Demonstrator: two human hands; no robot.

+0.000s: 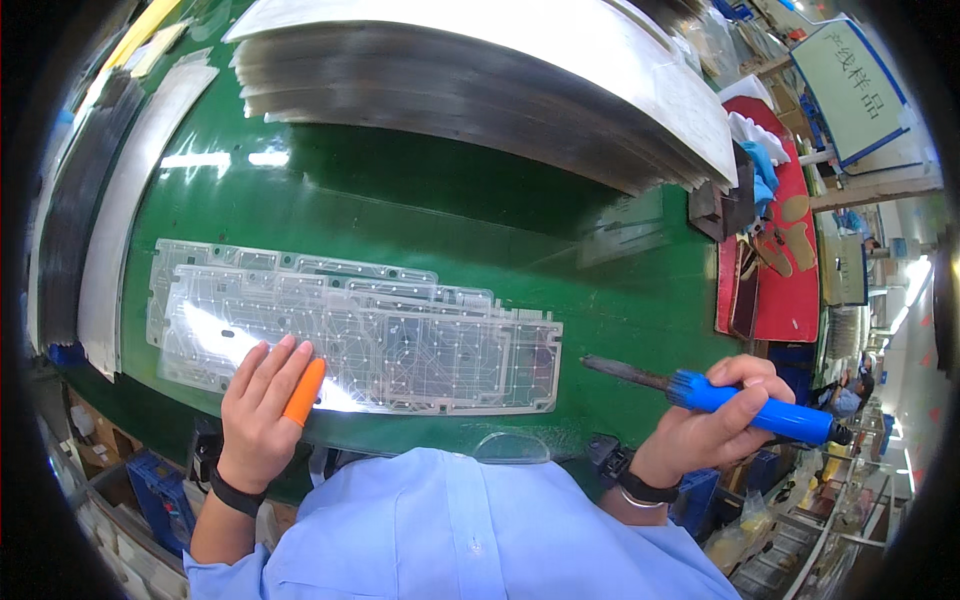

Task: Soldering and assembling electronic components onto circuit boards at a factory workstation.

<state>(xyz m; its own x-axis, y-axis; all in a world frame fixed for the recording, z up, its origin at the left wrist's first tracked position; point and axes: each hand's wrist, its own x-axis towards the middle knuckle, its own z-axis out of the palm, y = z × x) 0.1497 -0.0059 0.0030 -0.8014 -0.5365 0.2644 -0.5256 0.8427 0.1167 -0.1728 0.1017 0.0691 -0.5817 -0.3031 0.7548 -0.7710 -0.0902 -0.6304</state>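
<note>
My left hand lies palm down with its fingers stretched out on the near edge of clear plastic keyboard membrane sheets. An orange finger cot covers one of its fingers. At least two of these sheets overlap, slightly offset, with fine circuit lines and dots over them. To the right of the sheets, my right hand is closed round the blue handle of a soldering iron. Its dark metal shaft points left, and the tip is apart from the sheets' right end.
A tall stack of thin metal plates spans the far side of the green table. More long plates stand at the left. On the right are a dark metal block, a red mat and blue cloth.
</note>
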